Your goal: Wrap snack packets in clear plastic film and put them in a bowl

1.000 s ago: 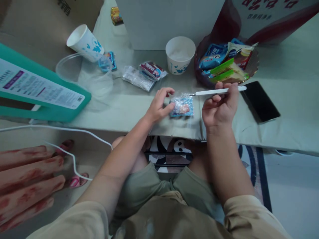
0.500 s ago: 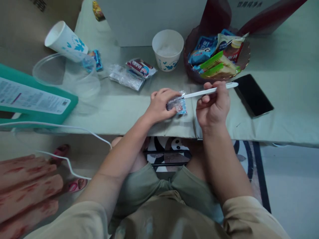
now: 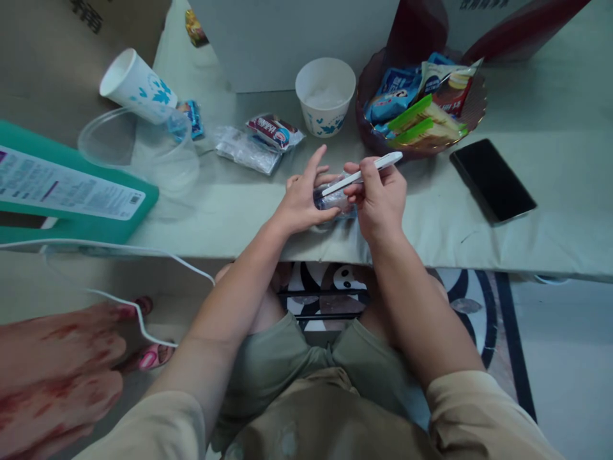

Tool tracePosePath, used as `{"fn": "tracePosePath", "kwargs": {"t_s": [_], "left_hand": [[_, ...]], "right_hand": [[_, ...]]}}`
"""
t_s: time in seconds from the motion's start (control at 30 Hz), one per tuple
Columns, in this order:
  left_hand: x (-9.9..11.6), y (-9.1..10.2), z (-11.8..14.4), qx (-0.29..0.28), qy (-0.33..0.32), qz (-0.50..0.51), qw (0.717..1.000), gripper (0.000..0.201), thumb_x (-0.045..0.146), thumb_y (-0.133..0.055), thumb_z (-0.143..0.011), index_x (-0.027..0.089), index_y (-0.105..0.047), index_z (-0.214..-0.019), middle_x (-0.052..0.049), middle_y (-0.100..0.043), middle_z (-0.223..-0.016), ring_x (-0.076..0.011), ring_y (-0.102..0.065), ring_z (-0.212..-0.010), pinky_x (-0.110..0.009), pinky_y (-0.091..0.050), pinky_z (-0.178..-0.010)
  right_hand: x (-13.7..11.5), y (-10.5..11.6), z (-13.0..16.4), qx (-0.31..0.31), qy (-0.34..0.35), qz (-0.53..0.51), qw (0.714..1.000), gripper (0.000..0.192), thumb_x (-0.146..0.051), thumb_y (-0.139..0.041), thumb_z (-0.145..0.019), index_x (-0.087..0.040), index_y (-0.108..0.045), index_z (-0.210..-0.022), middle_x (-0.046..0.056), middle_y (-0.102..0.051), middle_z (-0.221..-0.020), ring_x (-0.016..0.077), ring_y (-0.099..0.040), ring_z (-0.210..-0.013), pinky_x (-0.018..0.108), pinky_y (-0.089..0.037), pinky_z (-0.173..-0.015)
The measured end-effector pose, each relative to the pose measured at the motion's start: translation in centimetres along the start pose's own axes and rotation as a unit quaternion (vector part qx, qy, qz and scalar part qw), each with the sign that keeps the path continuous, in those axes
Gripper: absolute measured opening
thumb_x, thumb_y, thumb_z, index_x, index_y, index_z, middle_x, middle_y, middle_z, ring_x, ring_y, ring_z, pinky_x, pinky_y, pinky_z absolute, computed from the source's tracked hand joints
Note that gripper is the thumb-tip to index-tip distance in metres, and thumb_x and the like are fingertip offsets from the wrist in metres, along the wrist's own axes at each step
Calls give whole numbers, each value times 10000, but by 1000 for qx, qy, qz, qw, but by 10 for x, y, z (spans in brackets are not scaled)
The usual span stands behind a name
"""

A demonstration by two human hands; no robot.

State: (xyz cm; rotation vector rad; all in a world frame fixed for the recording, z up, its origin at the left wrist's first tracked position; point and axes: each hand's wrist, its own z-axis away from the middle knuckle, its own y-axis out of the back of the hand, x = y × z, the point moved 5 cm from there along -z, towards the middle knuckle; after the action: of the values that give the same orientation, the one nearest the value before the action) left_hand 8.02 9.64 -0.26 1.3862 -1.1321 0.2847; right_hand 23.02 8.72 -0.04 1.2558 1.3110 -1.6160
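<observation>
A small clear-wrapped snack packet [image 3: 331, 199] lies at the front of the table, partly covered by both hands. My left hand [image 3: 301, 199] straddles it, thumb along the near side and fingers at the far side, with the index finger raised. Pinched in my right hand [image 3: 383, 195] is a slim white pen [image 3: 364, 172], held slantwise with its lower end over the packet. Whether that end touches the wrapper, I cannot tell. Beyond the hands, a brown snack pack [image 3: 275, 131] rests against clear-wrapped pieces [image 3: 246, 151].
Behind stand a paper cup [image 3: 325, 96] and a bowl [image 3: 364, 131] of packaged snacks. A black phone [image 3: 493, 182] lies right. At left are a tilted paper cup [image 3: 138, 83], a clear plastic tub [image 3: 167, 172], a green container [image 3: 138, 207] and a white cable [image 3: 143, 248].
My right hand has moved left with the pen, bringing it over the packet. The index finger of my left hand has lifted. The camera view has shifted slightly.
</observation>
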Motion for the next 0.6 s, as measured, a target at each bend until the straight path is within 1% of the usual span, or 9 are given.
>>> {"fn": "tracePosePath", "kwargs": {"t_s": [0.1,0.2,0.3,0.37,0.43,0.53,0.6], "left_hand": [[1,5,3,6,-5,-4,1000,1146,291,-839,-757,295,-116,-1647,-98,-697,-1398,-319,-478,-1497,-526,-411,-1182],[0,5,5,4,-6,-10,1000,1128,300,-829,-776,301,-117,-1650,-100,-697,-1397,-312,-493,-1487,-517,-412,-1180],[-1,3,5,-7,-7,-25,1000,1094,335,-821,-784,299,-153,-1649,-104,-704,-1382,-325,-508,-1472,-541,-383,-1196],[-3,0,5,-9,-8,-34,999,1057,362,-812,-791,303,-189,-1643,-101,-704,-1382,-329,-523,-1457,-547,-365,-1206],[-5,-2,4,-5,-8,-36,999,1027,376,-804,-795,312,-216,-1635,-97,-705,-1378,-327,-540,-1439,-545,-359,-1209],[-6,-3,3,2,-9,-31,999,1019,387,-810,-778,323,-245,-1623,-96,-710,-1363,-325,-555,-1416,-532,-374,-1198],[-5,-3,1,5,-12,-27,1000,1003,405,-814,-764,322,-280,-1608,-99,-704,-1369,-321,-569,-1392,-515,-400,-1178]], "right_hand": [[2,-6,1,-7,-14,11,1000,510,-715,-701,-806,-245,-561,-945,-12,-755,-892,74,-660,-534,180,-490,-440],[0,-10,4,-20,-13,34,999,517,-716,-717,-788,-240,-572,-931,-8,-754,-881,78,-664,-550,179,-492,-450],[-6,-3,4,-12,-1,64,998,486,-689,-708,-811,-234,-580,-924,-3,-746,-887,75,-657,-558,182,-489,-459],[-11,12,-1,14,7,79,997,445,-656,-685,-846,-231,-586,-933,-3,-739,-890,70,-644,-559,187,-490,-470],[-17,34,-10,54,13,88,995,401,-615,-665,-874,-228,-589,-943,-2,-730,-884,67,-625,-553,193,-489,-477],[-25,74,-24,138,15,98,985,343,-559,-652,-884,-226,-577,-920,-3,-714,-853,69,-589,-537,202,-470,-470],[-31,97,-29,200,18,96,975,310,-539,-601,-903,-235,-545,-875,-3,-696,-830,76,-560,-523,210,-438,-452]]}}
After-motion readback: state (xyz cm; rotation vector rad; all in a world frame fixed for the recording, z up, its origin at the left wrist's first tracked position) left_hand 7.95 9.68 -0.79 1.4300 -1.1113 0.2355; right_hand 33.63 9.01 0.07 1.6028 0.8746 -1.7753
